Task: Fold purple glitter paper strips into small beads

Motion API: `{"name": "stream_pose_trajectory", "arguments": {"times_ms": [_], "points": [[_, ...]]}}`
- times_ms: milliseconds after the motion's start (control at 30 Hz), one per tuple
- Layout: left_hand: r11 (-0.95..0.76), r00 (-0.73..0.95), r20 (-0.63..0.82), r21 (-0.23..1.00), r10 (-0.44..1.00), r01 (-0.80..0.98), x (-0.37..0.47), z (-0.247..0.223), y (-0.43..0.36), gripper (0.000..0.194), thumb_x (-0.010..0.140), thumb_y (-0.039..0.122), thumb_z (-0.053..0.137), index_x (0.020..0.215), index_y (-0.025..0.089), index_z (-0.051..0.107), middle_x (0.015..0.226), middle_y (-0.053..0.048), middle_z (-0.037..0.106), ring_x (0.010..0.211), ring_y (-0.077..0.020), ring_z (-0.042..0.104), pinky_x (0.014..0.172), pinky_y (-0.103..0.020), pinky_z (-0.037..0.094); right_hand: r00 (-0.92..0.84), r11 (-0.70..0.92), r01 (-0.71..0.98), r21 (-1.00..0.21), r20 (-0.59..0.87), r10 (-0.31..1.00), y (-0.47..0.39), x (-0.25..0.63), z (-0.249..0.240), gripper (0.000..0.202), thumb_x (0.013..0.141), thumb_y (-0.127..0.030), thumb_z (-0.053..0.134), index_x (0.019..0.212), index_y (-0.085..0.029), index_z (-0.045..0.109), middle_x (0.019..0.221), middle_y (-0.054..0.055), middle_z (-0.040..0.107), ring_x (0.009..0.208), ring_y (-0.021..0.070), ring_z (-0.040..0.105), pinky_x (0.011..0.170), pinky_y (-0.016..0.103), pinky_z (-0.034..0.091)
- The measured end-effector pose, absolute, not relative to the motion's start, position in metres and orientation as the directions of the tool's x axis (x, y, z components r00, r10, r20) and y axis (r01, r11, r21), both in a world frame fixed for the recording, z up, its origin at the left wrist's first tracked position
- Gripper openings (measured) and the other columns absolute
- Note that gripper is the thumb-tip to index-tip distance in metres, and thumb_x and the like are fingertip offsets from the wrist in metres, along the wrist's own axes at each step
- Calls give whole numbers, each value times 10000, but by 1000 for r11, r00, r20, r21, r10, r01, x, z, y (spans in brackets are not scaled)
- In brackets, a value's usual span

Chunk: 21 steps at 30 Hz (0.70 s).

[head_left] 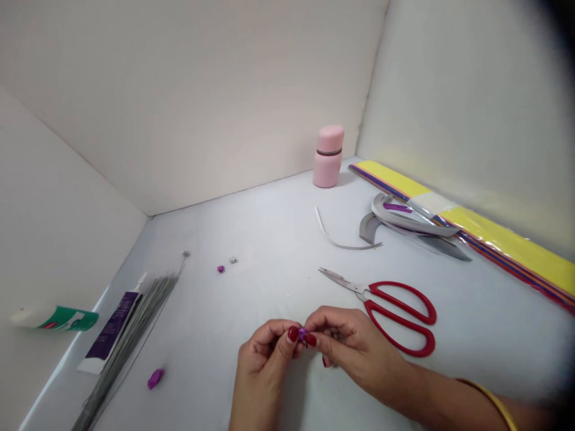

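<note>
Near the bottom middle of the head view, my left hand point(268, 365) pinches a small purple piece point(302, 333) between thumb and finger. From the right, the fingertips of my right hand point(348, 341) grip the same piece, so it sits between both thumbs. The fingers partly cover its shape. Just beyond my right hand lie red-handled scissors point(377, 299), their tips pointing to the upper left. Farther off rest a tiny purple bit point(220, 269) and a small silver bit point(233, 260). A larger purple lump point(155, 378) lies to the left.
Thin grey wires point(135, 341), a purple-and-white tube point(112, 329) and a green-and-white bottle point(67, 318) are at the left. A pink flask point(328, 157) stands at the back. Grey strips point(404, 222) and packaged coloured sheets point(485, 227) lie at the right.
</note>
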<state>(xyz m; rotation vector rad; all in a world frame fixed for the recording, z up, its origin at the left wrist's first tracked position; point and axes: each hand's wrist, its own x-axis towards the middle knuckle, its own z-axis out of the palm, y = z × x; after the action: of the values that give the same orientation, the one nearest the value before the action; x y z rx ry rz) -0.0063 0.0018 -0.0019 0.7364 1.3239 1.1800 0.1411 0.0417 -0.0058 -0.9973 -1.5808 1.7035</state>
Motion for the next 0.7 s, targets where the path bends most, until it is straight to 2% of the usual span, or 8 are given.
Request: {"name": "stream_pose_trajectory", "arguments": {"times_ms": [100,167,300,400,467,533,633,700], "points": [[390,-101,-482,800,871,-457,-7,-6,4,153,601,265,777,645,142,697,525,13,642,515,-69,548,547,-149,438,-546,167,135,-977,67,835,42,144,-4,153,835,-174,502,774,-153,641,651,16,619,536,90,504,515,186,412],[411,-60,-526,725,848,-553,-7,-7,5,169,566,247,803,625,132,694,506,16,646,470,-43,538,519,-124,432,-557,346,152,-926,209,804,42,146,-4,179,836,-121,482,778,-162,647,642,12,611,573,97,528,555,187,420],[441,19,-555,641,832,-628,-8,-1,5,170,539,185,821,624,121,689,527,3,661,472,-40,561,525,-119,451,-628,620,193,-761,390,674,42,153,-10,220,847,-65,444,894,-167,633,736,45,624,658,114,553,607,200,428],[469,54,-584,589,810,-658,-8,2,4,199,512,128,830,644,135,682,600,-13,689,528,-62,603,566,-143,478,-641,734,234,-637,466,609,43,157,-15,256,842,-45,450,982,-185,613,787,55,627,672,121,550,600,215,421],[445,32,-564,615,825,-651,-8,2,4,215,500,113,832,648,145,680,633,-16,699,568,-76,620,594,-155,487,-624,713,203,-672,472,622,44,157,-15,255,845,-50,461,995,-197,605,826,55,632,705,120,563,626,211,432],[364,-48,-495,698,868,-617,-6,2,4,206,502,120,828,641,158,680,625,-5,694,593,-85,622,606,-155,486,-588,615,164,-771,425,689,43,155,-13,217,851,-80,472,974,-197,606,833,49,640,729,121,577,651,209,445],[187,-199,-309,865,930,-466,-4,1,2,142,548,127,800,623,173,688,640,9,670,620,-91,610,603,-148,482,-524,314,175,-933,182,832,40,149,-7,137,858,-186,490,925,-165,608,711,31,622,610,118,559,567,212,448],[76,-245,-163,940,956,-332,-3,1,1,100,593,117,765,631,181,699,666,3,651,642,-104,600,602,-154,482,-530,102,138,-985,14,848,37,145,-4,176,860,-262,489,900,-137,607,648,24,587,552,116,532,520,216,439]]}}
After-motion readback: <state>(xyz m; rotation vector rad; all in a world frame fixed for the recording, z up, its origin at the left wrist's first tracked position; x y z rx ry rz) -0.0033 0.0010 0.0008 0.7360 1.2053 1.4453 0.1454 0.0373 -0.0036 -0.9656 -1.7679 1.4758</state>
